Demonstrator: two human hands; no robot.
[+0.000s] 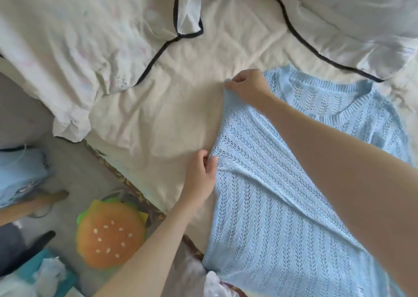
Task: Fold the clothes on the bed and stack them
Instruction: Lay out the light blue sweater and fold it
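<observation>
Left hand [200, 177] pinching the light blue knit sweater [282, 206] at its side edge, right hand [246, 85] gripping the folded edge farther up, sweater lying on the bed [181, 106]

A bed [185, 106] was covered by a creased cream sheet, and white pillows edged with dark piping [339, 25] were heaped along its far side. A grey floor [74, 172] was seen to the left, where a burger-shaped cushion [110, 233] lay. Soft daylight was cast across the bedding.
</observation>
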